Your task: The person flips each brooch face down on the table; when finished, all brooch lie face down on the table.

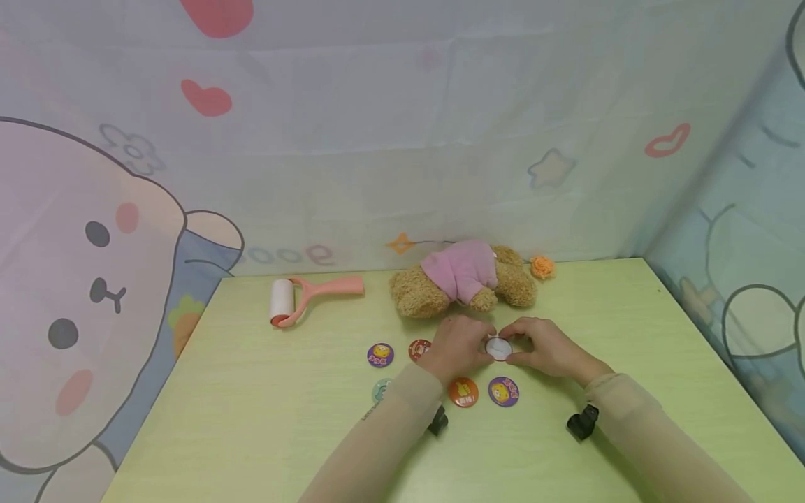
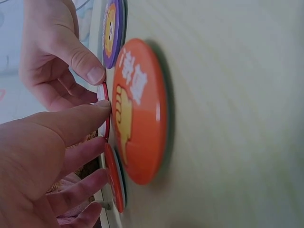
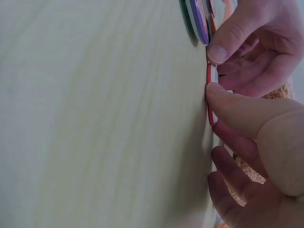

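Note:
Both my hands are at one round badge [image 1: 499, 348], which shows a pale face and a thin red rim. From its left, my left hand [image 1: 458, 346] pinches the edge between thumb and fingers. My right hand [image 1: 548, 348] does the same from the right. In the left wrist view the left thumb [image 2: 90, 111] presses on the red rim, close to the tabletop. The right wrist view shows the right thumb [image 3: 221, 92] on the rim, with the other fingers spread behind. An orange badge [image 1: 463, 392] and a purple badge [image 1: 504, 391] lie just nearer to me.
Another purple badge [image 1: 380, 355], a dark red badge [image 1: 418, 350] and a teal badge [image 1: 381, 390], partly hidden by my left arm, lie leftward. Behind my hands lies a teddy bear [image 1: 462, 272] in pink. A lint roller [image 1: 281, 302] and an orange flower-like piece [image 1: 542, 267] lie near the back edge.

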`<state>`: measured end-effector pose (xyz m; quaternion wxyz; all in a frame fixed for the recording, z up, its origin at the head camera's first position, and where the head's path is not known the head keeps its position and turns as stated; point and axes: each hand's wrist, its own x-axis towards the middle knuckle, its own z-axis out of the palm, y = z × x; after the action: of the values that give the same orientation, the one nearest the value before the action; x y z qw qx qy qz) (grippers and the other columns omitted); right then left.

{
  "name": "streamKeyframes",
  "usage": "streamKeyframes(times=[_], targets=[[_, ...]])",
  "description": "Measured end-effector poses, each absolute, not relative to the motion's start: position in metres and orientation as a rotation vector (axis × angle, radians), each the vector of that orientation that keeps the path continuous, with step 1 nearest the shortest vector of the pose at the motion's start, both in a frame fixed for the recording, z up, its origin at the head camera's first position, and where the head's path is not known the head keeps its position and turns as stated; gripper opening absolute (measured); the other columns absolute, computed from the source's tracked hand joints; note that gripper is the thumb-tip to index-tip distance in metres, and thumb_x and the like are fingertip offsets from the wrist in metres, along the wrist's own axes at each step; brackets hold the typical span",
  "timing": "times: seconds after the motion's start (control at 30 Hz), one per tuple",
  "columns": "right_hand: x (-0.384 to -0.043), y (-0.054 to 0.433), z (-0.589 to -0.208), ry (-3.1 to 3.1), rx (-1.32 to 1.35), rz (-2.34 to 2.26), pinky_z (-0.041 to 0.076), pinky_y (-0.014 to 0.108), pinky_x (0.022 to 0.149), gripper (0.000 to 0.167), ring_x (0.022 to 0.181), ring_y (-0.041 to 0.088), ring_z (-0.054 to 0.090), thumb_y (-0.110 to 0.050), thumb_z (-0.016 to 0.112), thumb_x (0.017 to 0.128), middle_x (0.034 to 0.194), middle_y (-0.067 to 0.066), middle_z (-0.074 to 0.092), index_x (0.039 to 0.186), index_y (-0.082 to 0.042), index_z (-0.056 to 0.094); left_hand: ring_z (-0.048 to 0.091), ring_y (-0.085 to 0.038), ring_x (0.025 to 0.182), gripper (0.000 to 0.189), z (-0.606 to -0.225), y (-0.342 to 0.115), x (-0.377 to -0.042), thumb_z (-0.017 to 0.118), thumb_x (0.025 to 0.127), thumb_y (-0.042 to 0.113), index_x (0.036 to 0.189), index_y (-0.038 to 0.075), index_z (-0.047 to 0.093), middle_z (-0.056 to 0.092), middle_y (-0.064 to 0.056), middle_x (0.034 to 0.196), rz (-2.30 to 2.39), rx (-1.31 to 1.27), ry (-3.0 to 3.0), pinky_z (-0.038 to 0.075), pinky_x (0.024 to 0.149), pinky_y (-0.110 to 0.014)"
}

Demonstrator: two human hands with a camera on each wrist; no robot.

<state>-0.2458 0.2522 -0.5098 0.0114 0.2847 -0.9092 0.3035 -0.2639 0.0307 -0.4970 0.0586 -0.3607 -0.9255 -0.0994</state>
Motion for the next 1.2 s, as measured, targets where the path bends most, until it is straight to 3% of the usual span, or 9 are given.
streamKeyframes(times=[0.47, 0.67, 0.83, 0.97, 1.2], targets=[[-0.248, 0.252, -0.506, -2.849, 0.877, 0.946, 0.056, 0.049, 0.095, 0.036, 0.109, 0.027, 0.069, -0.020, 0.085, 0.090, 0.117, 0.006, 0.075, 0.120, -0.005, 0.074, 0.062, -0.008, 0.081, 0.039, -0.490, 0.020, -0.263, 0.086, 0.087, 0.041, 0.119, 0.022, 0.074, 0.069, 0.013, 0.084, -0.375, -1.141, -2.830, 0.052, 0.078, -0.030], [-0.247, 0.248, -0.502, -2.855, 0.878, 0.893, 0.054, 0.053, 0.100, 0.039, 0.114, 0.030, 0.068, -0.024, 0.085, 0.090, 0.120, 0.007, 0.074, 0.122, -0.005, 0.073, 0.066, -0.013, 0.101, 0.047, -0.485, 0.009, -0.261, 0.084, 0.089, 0.042, 0.129, 0.021, 0.072, 0.075, 0.009, 0.100, -0.390, -1.179, -2.864, 0.054, 0.090, -0.036], [-0.246, 0.239, -0.497, -2.836, 0.931, 0.873, 0.052, 0.055, 0.102, 0.039, 0.117, 0.032, 0.067, -0.024, 0.084, 0.091, 0.123, 0.008, 0.074, 0.124, -0.005, 0.073, 0.066, -0.017, 0.116, 0.050, -0.479, -0.001, -0.256, 0.082, 0.091, 0.043, 0.133, 0.020, 0.071, 0.074, 0.005, 0.124, -0.401, -1.175, -2.889, 0.054, 0.098, -0.041], [-0.245, 0.231, -0.492, -2.826, 0.986, 0.829, 0.053, 0.054, 0.102, 0.038, 0.116, 0.032, 0.068, -0.022, 0.083, 0.091, 0.123, 0.009, 0.074, 0.124, -0.003, 0.073, 0.065, -0.019, 0.120, 0.052, -0.476, -0.009, -0.253, 0.082, 0.091, 0.044, 0.135, 0.019, 0.070, 0.072, 0.004, 0.130, -0.384, -1.162, -2.890, 0.053, 0.101, -0.044], [-0.246, 0.219, -0.489, -2.834, 1.040, 0.776, 0.054, 0.053, 0.100, 0.041, 0.116, 0.031, 0.068, -0.023, 0.083, 0.091, 0.124, 0.010, 0.074, 0.125, -0.003, 0.072, 0.066, -0.020, 0.115, 0.051, -0.478, -0.022, -0.252, 0.080, 0.092, 0.044, 0.135, 0.019, 0.070, 0.072, 0.003, 0.130, -0.368, -1.153, -2.870, 0.054, 0.096, -0.043]])
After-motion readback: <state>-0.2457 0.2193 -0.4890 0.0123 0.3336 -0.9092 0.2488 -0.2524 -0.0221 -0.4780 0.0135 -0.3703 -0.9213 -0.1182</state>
